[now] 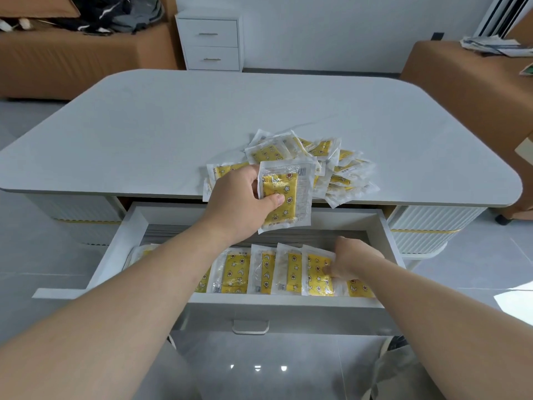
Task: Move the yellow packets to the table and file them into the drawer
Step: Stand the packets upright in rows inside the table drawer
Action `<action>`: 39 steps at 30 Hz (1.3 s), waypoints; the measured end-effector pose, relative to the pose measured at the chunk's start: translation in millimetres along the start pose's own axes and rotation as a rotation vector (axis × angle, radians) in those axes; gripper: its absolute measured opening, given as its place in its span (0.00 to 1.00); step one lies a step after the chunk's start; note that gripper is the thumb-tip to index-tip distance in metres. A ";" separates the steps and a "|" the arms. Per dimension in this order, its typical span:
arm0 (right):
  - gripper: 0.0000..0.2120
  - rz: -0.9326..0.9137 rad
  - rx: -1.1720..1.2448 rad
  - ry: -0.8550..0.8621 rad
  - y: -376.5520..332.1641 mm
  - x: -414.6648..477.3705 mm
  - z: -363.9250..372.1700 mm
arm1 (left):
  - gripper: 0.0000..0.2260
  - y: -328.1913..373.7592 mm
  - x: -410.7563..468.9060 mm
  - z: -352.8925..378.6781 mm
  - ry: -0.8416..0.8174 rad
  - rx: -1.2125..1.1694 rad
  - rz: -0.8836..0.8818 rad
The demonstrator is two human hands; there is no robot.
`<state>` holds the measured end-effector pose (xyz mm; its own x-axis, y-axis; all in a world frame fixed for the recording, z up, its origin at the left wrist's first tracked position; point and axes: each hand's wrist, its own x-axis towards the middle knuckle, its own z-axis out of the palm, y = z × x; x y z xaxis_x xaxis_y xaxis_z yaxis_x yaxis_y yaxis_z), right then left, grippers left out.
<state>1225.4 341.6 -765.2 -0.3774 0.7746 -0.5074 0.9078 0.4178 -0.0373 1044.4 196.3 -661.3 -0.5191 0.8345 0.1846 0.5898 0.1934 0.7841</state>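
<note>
While the drawer (115, 249) stands pulled out at 6 o'clock below the surface (173, 125), filing looks roughly midway, by my judgement. Left hand (239, 203), near frame centre: fingers curled behind and thumb pressed on the front of one loose packet (284, 194), held upright over the drawer's back edge, not yet dropped in. At 1 o'clock from that packet, the pile (340, 168) of yellow packets lies jumbled on the surface near its front edge, a few overhanging. Count unclear, looks like a dozen or more left to file. Down in the drawer at 6 o'clock, the filed row (253, 269) stands on edge, overlapping, starting behind the left forearm and running rightward. Right hand (354, 258), at 4 o'clock: thumb and curled fingers pinch an upright packet (317, 272) near the row's right end, probably steadying it. Move-to-surface step seems done. Remaining: slot in the loose packet, then work through the pile.
</note>
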 end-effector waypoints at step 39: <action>0.10 0.134 0.071 -0.207 24.7 -15.1 -12.6 | 0.09 6.8 1.2 39.4 -0.103 0.140 -0.080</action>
<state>1251.3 346.2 -747.6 -0.2135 0.7044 -0.6769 0.9606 0.2777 -0.0140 1072.1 218.9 -679.1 -0.5063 0.8604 0.0577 0.6333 0.3256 0.7021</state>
